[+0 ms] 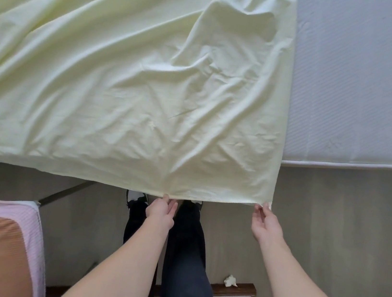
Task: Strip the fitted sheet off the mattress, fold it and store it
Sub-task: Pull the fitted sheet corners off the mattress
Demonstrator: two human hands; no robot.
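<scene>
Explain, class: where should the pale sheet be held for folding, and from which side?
Along its near hem, from the foot of the bed. The sheet lies spread over the mattress with that hem overhanging; the left hand pinches mid-hem, the right hand the corner.

Two bare forearms with no sleeves, no watch or rings on left hand [161, 210] or right hand [265, 223], dark navy trousers [186, 260] between the forearms, dark shoes [137, 201] with white toe parts just beyond the trousers
</scene>
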